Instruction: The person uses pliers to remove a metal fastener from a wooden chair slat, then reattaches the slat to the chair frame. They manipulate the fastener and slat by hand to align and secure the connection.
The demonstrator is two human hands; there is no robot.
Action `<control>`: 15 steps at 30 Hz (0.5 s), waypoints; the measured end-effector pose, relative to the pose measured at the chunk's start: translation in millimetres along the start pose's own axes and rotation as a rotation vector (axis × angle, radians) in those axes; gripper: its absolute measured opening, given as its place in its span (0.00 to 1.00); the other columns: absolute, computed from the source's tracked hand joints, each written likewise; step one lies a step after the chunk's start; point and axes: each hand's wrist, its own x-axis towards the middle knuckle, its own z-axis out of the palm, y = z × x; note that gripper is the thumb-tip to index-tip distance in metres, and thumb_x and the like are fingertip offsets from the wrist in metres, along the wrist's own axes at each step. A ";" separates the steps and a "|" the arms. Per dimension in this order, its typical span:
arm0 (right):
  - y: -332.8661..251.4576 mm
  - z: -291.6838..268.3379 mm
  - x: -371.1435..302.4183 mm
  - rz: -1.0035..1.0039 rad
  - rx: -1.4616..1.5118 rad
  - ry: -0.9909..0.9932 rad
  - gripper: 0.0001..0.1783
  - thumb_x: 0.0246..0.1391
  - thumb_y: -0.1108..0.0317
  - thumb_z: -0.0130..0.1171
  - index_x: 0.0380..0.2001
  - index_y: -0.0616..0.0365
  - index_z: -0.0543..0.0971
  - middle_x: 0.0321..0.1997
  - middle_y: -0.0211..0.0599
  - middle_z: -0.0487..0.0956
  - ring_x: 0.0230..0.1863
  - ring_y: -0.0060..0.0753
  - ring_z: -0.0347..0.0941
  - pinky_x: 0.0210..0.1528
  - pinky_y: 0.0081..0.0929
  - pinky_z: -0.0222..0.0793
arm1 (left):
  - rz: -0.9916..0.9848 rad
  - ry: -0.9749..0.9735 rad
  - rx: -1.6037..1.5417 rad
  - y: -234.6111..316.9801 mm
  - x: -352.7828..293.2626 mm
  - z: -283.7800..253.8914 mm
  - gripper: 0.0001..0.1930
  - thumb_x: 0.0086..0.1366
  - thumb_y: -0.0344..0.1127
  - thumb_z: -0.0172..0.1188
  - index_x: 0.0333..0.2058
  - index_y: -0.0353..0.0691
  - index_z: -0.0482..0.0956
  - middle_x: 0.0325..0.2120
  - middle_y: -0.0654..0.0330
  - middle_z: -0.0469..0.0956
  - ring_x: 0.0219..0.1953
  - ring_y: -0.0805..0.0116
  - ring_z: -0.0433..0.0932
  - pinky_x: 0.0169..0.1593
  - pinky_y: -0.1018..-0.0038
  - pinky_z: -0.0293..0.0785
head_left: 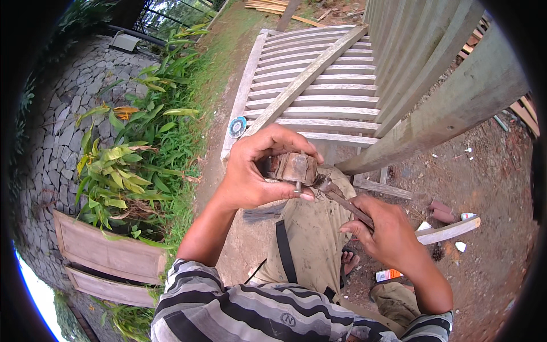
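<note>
Mid-frame, my left hand (248, 165) grasps a brown block (297, 169), seemingly steadying it; my right hand (386, 227) clenches a slim bar (348, 205).

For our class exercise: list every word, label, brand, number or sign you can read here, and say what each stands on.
Grey-and-black striped cloth shirt: round dark emblem with one letter, which I won't copy.
Flat round blue-and-black disc on the pale slatted wooden frame: label print too small to read.
Orange-and-white rectangular package on the ground: print too small to read.
Worn brown block in the left hand: no lettering visible.
</note>
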 end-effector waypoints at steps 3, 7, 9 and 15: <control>2.0 -0.9 6.6 0.013 0.077 -0.083 0.14 0.60 0.61 0.70 0.37 0.62 0.82 0.27 0.44 0.81 0.26 0.50 0.81 0.28 0.43 0.73 | 0.116 -0.028 0.035 -7.2 2.6 -1.8 0.34 0.46 0.23 0.82 0.53 0.30 0.78 0.48 0.50 0.82 0.53 0.61 0.83 0.60 0.64 0.79; 18.7 10.0 13.0 0.253 0.574 -0.478 0.16 0.56 0.60 0.75 0.32 0.62 0.81 0.21 0.35 0.81 0.20 0.30 0.79 0.21 0.28 0.71 | 0.133 -0.017 0.015 -10.8 2.0 0.8 0.36 0.44 0.30 0.85 0.52 0.28 0.77 0.47 0.46 0.82 0.51 0.58 0.84 0.57 0.63 0.80; 36.0 22.5 14.8 0.279 0.958 -0.792 0.15 0.53 0.66 0.77 0.32 0.63 0.81 0.21 0.34 0.81 0.21 0.26 0.78 0.25 0.28 0.71 | 0.171 -0.027 0.016 -12.3 3.7 3.1 0.38 0.43 0.38 0.87 0.50 0.27 0.77 0.43 0.43 0.82 0.47 0.56 0.85 0.50 0.63 0.82; 21.2 23.6 6.1 0.232 0.611 -0.237 0.19 0.51 0.66 0.72 0.44 0.61 0.78 0.23 0.33 0.82 0.19 0.26 0.78 0.21 0.25 0.70 | 0.082 0.033 -0.045 -6.8 4.2 5.2 0.31 0.49 0.33 0.82 0.50 0.25 0.78 0.46 0.45 0.83 0.51 0.56 0.84 0.56 0.61 0.81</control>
